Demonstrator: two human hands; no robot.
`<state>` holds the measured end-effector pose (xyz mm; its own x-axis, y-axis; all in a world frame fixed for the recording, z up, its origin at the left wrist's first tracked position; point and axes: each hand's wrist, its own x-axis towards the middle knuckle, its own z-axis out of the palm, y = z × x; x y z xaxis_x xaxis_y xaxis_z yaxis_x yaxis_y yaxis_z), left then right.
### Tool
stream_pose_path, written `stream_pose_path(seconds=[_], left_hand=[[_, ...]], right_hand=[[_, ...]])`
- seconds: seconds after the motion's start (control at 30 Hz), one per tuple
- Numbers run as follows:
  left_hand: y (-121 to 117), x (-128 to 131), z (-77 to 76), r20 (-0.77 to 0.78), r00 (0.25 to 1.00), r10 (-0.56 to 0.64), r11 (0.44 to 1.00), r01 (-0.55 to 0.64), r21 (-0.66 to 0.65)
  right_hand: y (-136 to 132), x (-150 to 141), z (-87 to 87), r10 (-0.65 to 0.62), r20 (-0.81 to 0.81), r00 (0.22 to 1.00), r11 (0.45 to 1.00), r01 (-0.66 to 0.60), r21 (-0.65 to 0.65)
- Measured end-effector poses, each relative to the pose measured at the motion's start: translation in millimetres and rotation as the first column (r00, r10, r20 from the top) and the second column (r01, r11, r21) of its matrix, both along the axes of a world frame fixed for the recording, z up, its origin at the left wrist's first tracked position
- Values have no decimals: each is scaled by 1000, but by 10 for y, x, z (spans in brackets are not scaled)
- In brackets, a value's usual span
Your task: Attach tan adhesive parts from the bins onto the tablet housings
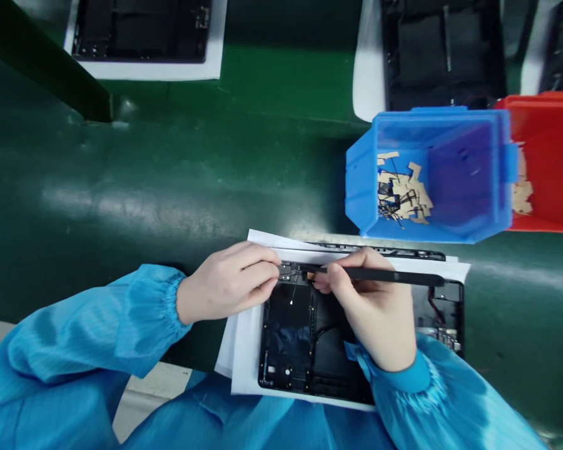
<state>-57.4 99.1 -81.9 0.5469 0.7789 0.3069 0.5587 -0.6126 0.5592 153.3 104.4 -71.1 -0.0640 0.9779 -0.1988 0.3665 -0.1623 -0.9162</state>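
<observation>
Black device shell (286, 337) lies on white paper (248, 356), lower centre of frame; right hand (380, 312) clamped on slender black tool (394, 275), left hand (232, 278) at shell's upper edge, grip unclear; probably best to keep thin wire (293, 292) slack, pressing lightly.

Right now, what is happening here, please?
Someone in blue sleeves is working over an open black casing, which lies on white sheets. The right hand holds a slim black tool, its tip near the left hand; whether that hand grips anything is unclear. Beyond stands a blue bin holding small beige pieces.
</observation>
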Motion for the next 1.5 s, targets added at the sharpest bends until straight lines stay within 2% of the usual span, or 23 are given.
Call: stream_pose_path(seconds=[0.43, 0.63, 0.9, 1.1, 1.23, 1.5], left_hand=[[9, 18, 9, -13, 1000, -15, 1000, 15, 18], [28, 55, -33, -136, 987, -89, 992, 101, 79], [12, 49, -38, -234, 969, -79, 987, 109, 120], [-21, 111, 60, -341, 940, 32, 965, 60, 256], [-3, 115, 61, -332, 943, 20, 964, 70, 256], [14, 103, -5, -288, 957, -24, 960, 103, 262]], right_hand=[[-7, -13, -3, 23, 44, 999, 1000, -23, 15], [-36, 16, -43, 54, 111, 992, 997, -60, 51], [-39, 18, -21, 80, 175, 981, 986, -104, 128], [-81, 99, -58, 15, 88, 996, 995, -24, 100], [-70, 122, -48, -12, 43, 999, 996, 8, 92], [-79, 135, -75, -10, 59, 998, 997, 5, 75]])
